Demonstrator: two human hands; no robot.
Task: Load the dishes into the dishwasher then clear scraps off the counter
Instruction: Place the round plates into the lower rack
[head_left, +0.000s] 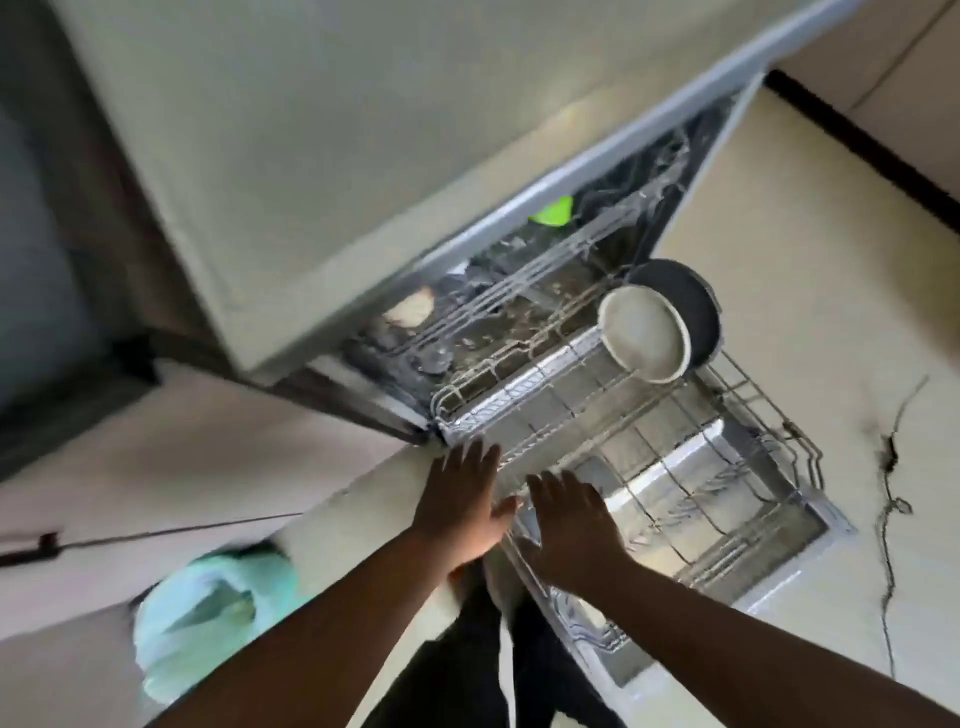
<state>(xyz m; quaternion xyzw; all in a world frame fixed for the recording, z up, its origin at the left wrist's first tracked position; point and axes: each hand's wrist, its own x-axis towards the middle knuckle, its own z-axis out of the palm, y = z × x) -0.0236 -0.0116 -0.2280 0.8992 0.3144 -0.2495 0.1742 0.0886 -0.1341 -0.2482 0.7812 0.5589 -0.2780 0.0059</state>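
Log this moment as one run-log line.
stage: loading dishwasher | left hand: open, empty | right hand: open over lower rack | rack: pulled out, white plate and dark plate upright

head view, tilted, looking steeply down, close over dishwasher rack (649, 441)

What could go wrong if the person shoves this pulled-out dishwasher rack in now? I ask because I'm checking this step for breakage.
1. The white plate and the dark plate behind it stand tilted at the lower rack's far corner; a hard push could make them knock together or tip.
2. The left hand and right hand, both open, sit at the rack's near edge; fingers could slip between the wires.
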